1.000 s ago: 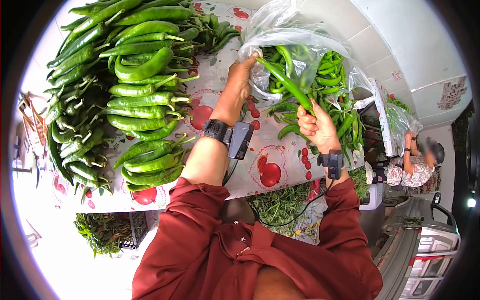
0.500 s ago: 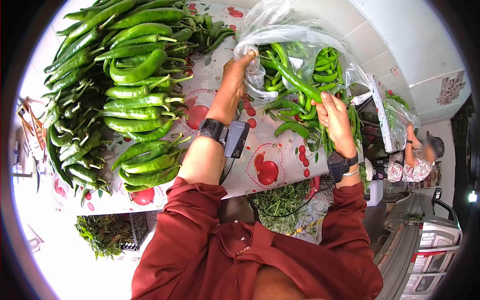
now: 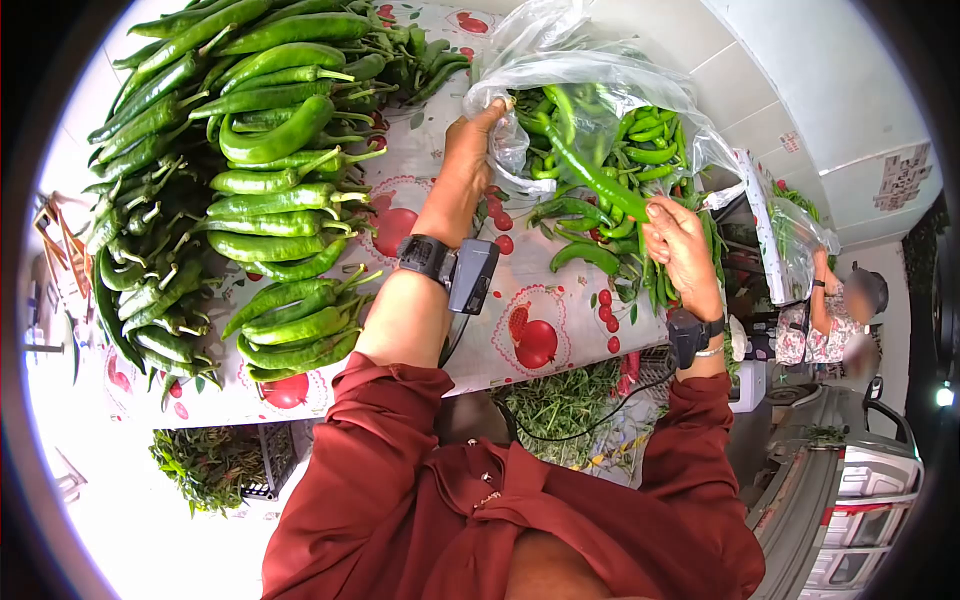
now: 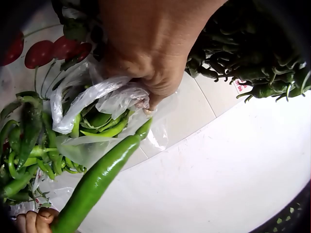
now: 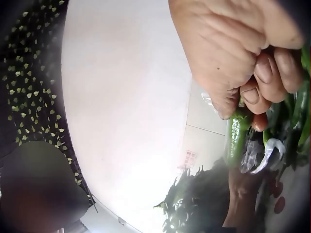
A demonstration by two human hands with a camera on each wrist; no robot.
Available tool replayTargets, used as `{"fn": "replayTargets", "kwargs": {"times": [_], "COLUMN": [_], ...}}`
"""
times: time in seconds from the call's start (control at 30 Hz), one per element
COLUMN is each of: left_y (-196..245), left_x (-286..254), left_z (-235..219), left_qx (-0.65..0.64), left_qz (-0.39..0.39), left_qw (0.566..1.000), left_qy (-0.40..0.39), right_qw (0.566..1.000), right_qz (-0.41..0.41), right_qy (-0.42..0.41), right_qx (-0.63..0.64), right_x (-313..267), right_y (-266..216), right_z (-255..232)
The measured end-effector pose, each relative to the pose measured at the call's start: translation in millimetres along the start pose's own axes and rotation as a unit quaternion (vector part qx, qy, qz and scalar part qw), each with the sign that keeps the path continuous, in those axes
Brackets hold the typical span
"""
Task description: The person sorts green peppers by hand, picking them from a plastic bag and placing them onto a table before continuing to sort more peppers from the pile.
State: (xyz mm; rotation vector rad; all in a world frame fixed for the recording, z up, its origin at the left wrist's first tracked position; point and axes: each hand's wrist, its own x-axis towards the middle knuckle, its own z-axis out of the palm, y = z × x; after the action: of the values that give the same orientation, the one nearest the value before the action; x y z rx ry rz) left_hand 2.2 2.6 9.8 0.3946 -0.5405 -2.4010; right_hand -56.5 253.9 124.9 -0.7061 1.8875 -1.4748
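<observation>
**One long pepper gripped beside a held-back plastic bag**

At the left of the head view, large green peppers [image 3: 275, 205] lie in stacked rows on the patterned tablecloth [image 3: 460, 345], many with their stems toward the same side, probably so they stay tidy and easy to pick up. Next comes the left hand [image 3: 470, 155], which pinches the gathered edge of a clear plastic bag [image 3: 615, 72], seemingly to keep its mouth from falling shut. Right of that hand, the long pepper [image 3: 595, 178] slants across the front of the bag, its tip toward the left hand. Loose peppers [image 3: 585, 258] spread below the bag; where the film ends among them is hard to tell. Farther right, the right hand [image 3: 682, 250] grips the long pepper's near end with curled fingers, a hold that likely leaves most of its length free.

The left wrist view shows the film bunched at the left thumb and the pepper's tapered tip close by; whether they touch is unclear. Only the right wrist view shows a bit of stem under the right hand's grip, which the head view hides.
</observation>
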Motion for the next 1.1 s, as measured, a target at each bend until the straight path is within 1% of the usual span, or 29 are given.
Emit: {"fn": "replayTargets", "kwargs": {"times": [0.03,0.1,0.17,0.27,0.4,0.5,0.57,0.63,0.73,0.87,0.9,0.93,0.97,1.03,1.07,1.1], "left_y": [-0.7,-1.7,-1.5,-0.1,-4.3,-7.0,-8.8,-8.8,-9.2,-10.7,-10.0,-10.7,-11.6,-14.8,-17.2,-17.7], "left_x": [0.6,1.9,2.6,-1.6,2.3,2.9,5.7,5.5,5.6,7.6,7.7,8.2,8.6,13.4,15.8,16.0], "left_z": [-0.5,-0.8,-1.5,-0.5,-2.2,-2.1,-3.2,-3.1,-3.0,-4.6,-4.9,-6.0,-7.2,-10.0,-10.5,-10.1], "left_qx": [-0.003,-0.006,0.000,0.000,0.005,-0.007,-0.005,-0.004,-0.018,-0.016,-0.016,-0.039,-0.061,-0.041,-0.019,0.002], "left_qz": [0.002,0.005,0.005,-0.001,0.023,0.022,0.019,0.015,0.010,0.008,0.010,0.007,0.004,0.004,0.010,0.017], "left_qw": [1.000,1.000,1.000,1.000,1.000,0.999,0.999,0.999,0.999,0.999,0.999,0.999,0.998,0.999,0.999,0.999], "left_qy": [0.000,-0.003,-0.004,0.003,0.004,0.027,0.033,0.039,0.045,0.037,0.037,0.023,0.009,0.020,0.033,0.047], "right_qw": [1.000,0.999,0.999,0.999,0.998,0.997,0.993,0.991,0.987,0.986,0.987,0.986,0.986,0.986,0.982,0.982], "right_qz": [0.000,-0.029,-0.035,-0.052,-0.053,-0.055,-0.058,-0.053,-0.038,-0.060,-0.070,-0.080,-0.080,-0.097,-0.119,-0.118], "right_qy": [0.001,0.010,0.002,-0.003,-0.033,-0.060,-0.102,-0.120,-0.155,-0.155,-0.138,-0.120,-0.121,-0.096,-0.118,-0.118], "right_qx": [0.000,0.015,0.021,0.009,0.017,0.020,0.029,0.006,0.006,-0.022,-0.054,-0.085,-0.085,-0.099,-0.091,-0.091], "right_x": [-0.2,1.1,5.1,14.2,43.5,72.8,96.6,119.4,150.5,190.4,198.3,204.4,209.9,217.9,220.4,218.5], "right_y": [-0.9,-3.5,-6.5,-15.1,-27.7,-40.0,-44.8,-49.2,-55.2,-60.9,-62.8,-64.6,-66.0,-70.0,-71.1,-72.1], "right_z": [-0.7,-2.2,-2.1,9.2,28.7,54.7,73.4,93.2,121.6,155.3,162.9,170.5,177.8,192.3,197.9,204.0]}}
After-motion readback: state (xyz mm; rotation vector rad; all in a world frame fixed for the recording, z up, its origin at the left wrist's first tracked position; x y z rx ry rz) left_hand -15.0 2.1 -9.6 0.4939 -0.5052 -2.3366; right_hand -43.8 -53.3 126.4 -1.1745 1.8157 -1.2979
